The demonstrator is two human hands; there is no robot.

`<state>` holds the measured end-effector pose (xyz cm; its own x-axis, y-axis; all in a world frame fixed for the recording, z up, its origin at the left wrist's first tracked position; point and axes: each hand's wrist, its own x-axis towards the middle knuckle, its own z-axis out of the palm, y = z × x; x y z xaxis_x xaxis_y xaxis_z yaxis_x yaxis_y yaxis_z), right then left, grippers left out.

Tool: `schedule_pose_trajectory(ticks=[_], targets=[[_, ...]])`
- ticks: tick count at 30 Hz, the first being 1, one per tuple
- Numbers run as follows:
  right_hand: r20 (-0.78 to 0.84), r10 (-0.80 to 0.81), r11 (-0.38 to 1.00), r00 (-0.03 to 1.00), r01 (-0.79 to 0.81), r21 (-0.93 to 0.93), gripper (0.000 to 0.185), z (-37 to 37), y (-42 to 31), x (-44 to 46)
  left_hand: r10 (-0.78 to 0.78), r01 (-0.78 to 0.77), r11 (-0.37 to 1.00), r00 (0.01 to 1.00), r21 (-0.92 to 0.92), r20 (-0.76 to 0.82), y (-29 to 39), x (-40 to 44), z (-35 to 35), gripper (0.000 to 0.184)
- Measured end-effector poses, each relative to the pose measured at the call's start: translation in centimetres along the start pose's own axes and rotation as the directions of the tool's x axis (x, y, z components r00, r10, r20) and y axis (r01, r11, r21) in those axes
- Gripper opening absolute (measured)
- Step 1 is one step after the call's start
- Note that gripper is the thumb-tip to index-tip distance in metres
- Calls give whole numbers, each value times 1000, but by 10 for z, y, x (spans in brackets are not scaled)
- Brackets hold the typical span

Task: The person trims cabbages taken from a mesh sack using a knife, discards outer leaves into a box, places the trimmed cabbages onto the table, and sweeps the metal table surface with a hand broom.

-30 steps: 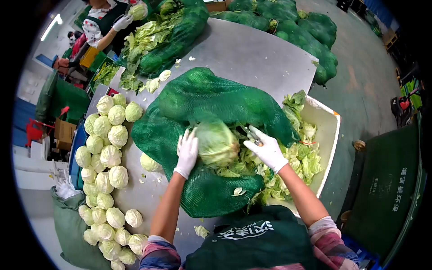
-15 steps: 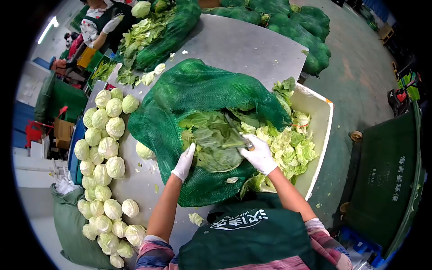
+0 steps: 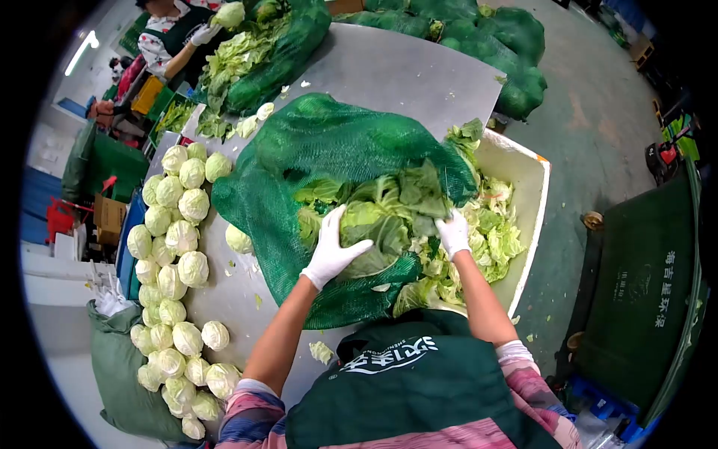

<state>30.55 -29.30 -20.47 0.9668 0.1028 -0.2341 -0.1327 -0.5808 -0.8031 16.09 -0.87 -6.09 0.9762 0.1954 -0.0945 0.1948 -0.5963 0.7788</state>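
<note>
Centre of frame: left hand (image 3: 330, 254) spread wide on leafy cabbage (image 3: 385, 238), seemingly steadying it. Right hand (image 3: 454, 233) at cabbage's right side, fingers bent against dark leaf (image 3: 422, 191); cannot tell if gripping. Net bag (image 3: 329, 142) gapes around cabbage, likely for easy reach. Bin (image 3: 499, 161), right of centre, holds leaves (image 3: 497, 236), handily close. Left: pale cabbages (image 3: 182, 236) bunched, apparently kept separate. Upper left: co-worker (image 3: 176, 41) holding another head (image 3: 229, 15).

You wear a dk. green apron (image 3: 419, 393) w/ white logo (image 3: 390, 356), pink/blue patterned sleeves (image 3: 532, 385), pale cuffs (image 3: 516, 352), white gloves (image 3: 454, 233) on both hands (image 3: 333, 253).
</note>
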Motion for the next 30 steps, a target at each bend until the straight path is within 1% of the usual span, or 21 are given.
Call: schedule_pose_trajectory(ticks=[2,3,4,5,6,8,9,10,12,13,15,16,17,19,20,22,24,26,27,28,30], targets=[[-57,1,984,998,-11,-176,42,-32,2,-30,-36,41,991,999,-128,36,-9,-9,-16,74],[-57,1,984,998,-12,-177,42,-41,-8,-38,-48,54,985,998,-163,36,-9,-10,-19,68],[-158,-98,977,983,65,-203,38,-48,-17,-49,-61,68,978,997,-195,45,-7,-12,-19,62],[-259,-180,965,949,119,-235,33,-55,-21,-67,-197,197,965,980,-173,18,-7,-14,-14,64],[-259,-180,964,949,119,-236,33,-60,-37,-76,-197,197,965,980,-173,18,-9,-16,-9,64],[-141,-279,960,950,274,-52,32,-65,-51,-104,-145,124,960,987,250,67,-15,-25,11,71],[-175,-344,939,923,340,-54,30,-65,-51,-105,-160,128,976,970,178,183,0,-20,4,78],[-121,-420,903,899,428,45,28,-66,-63,-118,-123,122,992,992,28,17,2,-26,15,74],[138,-264,956,955,278,-92,28,-64,-63,-139,-142,145,968,989,-205,29,23,-36,25,68],[118,-260,960,958,270,-73,29,-57,-62,-147,-144,150,969,989,-198,44,22,-39,29,68],[135,-274,959,952,281,-36,29,-47,-63,-158,-154,133,970,984,-203,-89,14,-47,37,62],[137,-295,955,946,297,3,29,-46,-66,-162,-157,139,970,984,-197,-78,11,-51,39,62],[166,-321,942,932,333,-48,31,-45,-67,-165,-189,156,943,978,-295,-87,8,-56,42,61],[203,-300,947,932,317,-56,31,-47,-72,-164,-227,154,872,968,-464,-105,-1,-66,45,64],[240,-279,951,930,302,-63,31,-46,-72,-163,-229,160,874,969,-459,-97,-5,-71,47,64],[223,-309,946,924,323,-29,30,-46,-78,-162,-237,189,854,971,-485,-40,-13,-83,48,65],[396,-200,953,896,271,-132,27,-51,-90,-161,-273,231,845,962,-483,-19,-19,-94,45,62],[445,-173,955,879,260,-141,25,-53,-93,-162,-363,366,774,925,-516,111,-14,-102,39,61],[414,-256,945,873,316,-82,27,-52,-94,-166,-325,322,802,942,-503,86,-19,-106,41,60],[380,-337,927,861,374,-26,29,-52,-95,-168,-335,333,798,938,-501,90,-24,-108,42,60],[502,-371,911,781,411,33,30,-54,-95,-170,-169,172,907,985,-383,42,-30,-111,44,61]])
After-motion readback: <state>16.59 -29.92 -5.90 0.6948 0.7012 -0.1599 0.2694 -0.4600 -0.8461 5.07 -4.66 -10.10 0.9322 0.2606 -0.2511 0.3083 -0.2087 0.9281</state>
